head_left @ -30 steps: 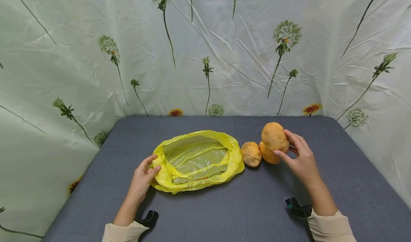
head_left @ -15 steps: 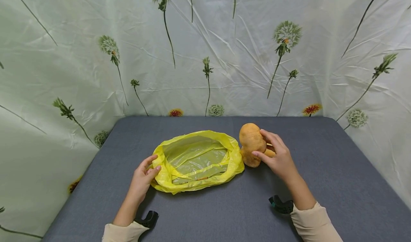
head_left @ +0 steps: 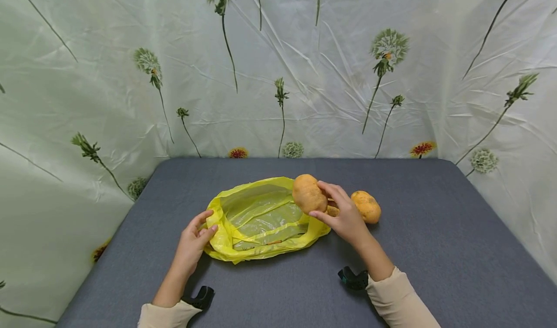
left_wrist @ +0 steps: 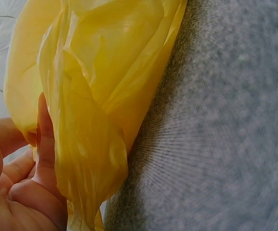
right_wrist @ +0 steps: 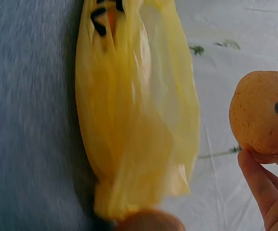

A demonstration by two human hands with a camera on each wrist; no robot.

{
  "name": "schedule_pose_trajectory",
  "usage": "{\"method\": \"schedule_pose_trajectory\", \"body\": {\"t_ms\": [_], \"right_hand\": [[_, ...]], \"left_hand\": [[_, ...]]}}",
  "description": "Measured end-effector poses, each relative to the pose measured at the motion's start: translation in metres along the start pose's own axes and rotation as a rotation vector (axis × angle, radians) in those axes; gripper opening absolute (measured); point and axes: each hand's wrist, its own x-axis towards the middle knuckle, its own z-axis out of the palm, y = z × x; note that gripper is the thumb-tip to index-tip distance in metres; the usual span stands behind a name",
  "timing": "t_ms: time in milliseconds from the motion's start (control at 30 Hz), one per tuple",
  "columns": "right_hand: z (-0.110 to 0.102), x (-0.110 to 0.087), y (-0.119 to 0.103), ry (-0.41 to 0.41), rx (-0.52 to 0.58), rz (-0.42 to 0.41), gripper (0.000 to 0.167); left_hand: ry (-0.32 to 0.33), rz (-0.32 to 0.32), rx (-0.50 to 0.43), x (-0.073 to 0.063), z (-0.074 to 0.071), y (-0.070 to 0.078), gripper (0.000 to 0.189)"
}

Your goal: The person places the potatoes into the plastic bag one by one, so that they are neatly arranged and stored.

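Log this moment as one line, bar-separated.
left hand: grips yellow bag, left edge | right hand: holds fruit near bag's right edge | bag: mouth open | table: two other fruits, one partly hidden

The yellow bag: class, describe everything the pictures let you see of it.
The yellow bag is thin, glossy, wrinkled and translucent, apparently plastic. It sits on the dark grey table, its mouth a wide, open oval. The right wrist view shows black marks and an orange patch on its side. The left hand pinches its left edge. In the head view, a round orange-tan item covers part of its right rim; whether they touch is unclear.
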Motion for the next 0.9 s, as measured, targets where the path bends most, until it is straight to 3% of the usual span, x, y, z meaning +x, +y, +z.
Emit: {"method": "schedule_pose_trajectory", "body": {"t_ms": [367,900], "right_hand": [[0.045,-0.007,0.033,-0.076,0.083,0.044,0.066],[0.09,-0.003,0.03,-0.167,0.192,0.068,0.065]], "left_hand": [[0.002,-0.002,-0.001,0.0,0.0,0.0,0.046],[0.004,-0.005,-0.005,0.001,0.0,0.002,0.045]]}}
